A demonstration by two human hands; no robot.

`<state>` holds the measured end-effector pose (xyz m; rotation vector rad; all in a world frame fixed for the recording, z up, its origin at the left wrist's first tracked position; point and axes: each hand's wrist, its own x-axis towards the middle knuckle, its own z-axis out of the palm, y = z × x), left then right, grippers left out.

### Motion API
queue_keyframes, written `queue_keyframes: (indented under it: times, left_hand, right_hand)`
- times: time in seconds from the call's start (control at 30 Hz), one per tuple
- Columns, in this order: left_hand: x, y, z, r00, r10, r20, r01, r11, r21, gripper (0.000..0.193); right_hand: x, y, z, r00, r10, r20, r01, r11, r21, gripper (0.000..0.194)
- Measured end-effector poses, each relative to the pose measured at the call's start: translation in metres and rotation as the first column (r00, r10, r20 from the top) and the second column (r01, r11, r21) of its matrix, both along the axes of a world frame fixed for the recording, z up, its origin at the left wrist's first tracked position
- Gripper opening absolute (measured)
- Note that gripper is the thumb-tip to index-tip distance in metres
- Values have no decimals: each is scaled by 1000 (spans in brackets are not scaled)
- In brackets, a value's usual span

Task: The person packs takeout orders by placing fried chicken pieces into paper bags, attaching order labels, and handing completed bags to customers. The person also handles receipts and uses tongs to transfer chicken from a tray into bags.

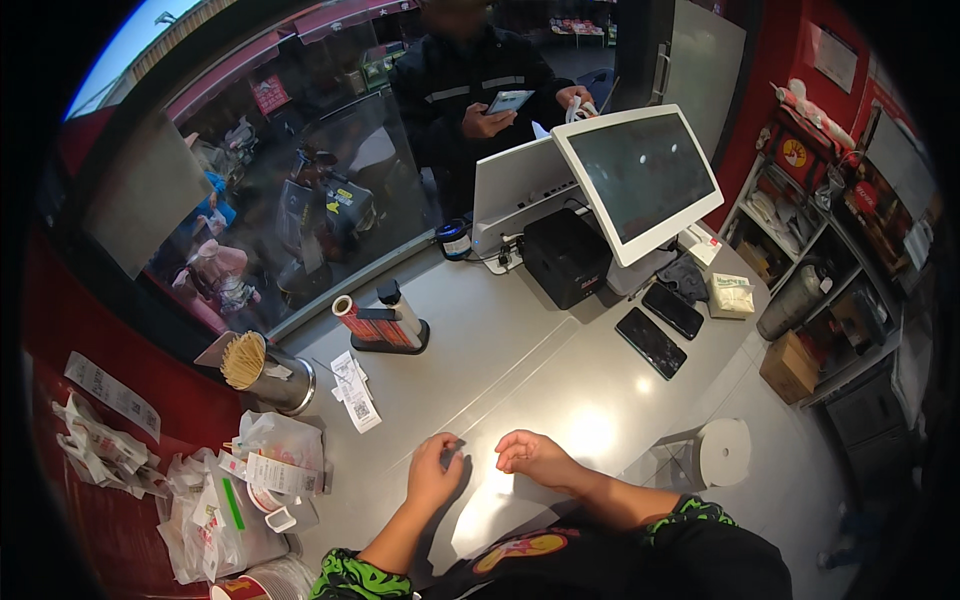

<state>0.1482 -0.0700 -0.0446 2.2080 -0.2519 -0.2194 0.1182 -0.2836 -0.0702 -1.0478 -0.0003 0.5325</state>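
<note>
Both hands rest over the near part of a pale metal counter [480, 360]. My left hand [436, 471] has loosely curled fingers and no object shows in it. To its right, my right hand [534, 457] is turned partly palm-up, fingers slightly bent, holding nothing. Printed paper slips [357, 394] lie beyond my left hand. Farther off stand a small black-based holder [390, 330] and a metal canister [289, 382] of wooden sticks [244, 360]. Two dark smartphones [651, 343] [673, 310] lie at the right, near a tissue pack [730, 295].
A white point-of-sale screen [641, 180] and a black printer [566, 259] stand at the back. Beyond the window, a person [480, 82] holds a phone [510, 101]. Plastic bags [217, 517] and stacked paper cups [262, 581] sit at left. A cardboard box [789, 367] is at right.
</note>
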Motion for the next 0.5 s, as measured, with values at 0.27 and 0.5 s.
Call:
queue_keyframes:
  times: [0.27,0.5]
  left_hand:
    - [-25,54,-82,919,109,380,-292,834,468,50]
    - [-11,82,-110,897,95,431,-279,879,386,42]
  right_hand:
    - [-30,-3,-5,997,-72,27,75,985,-153,33]
    - [-31,-30,6,988,-155,11,155,975,-159,30]
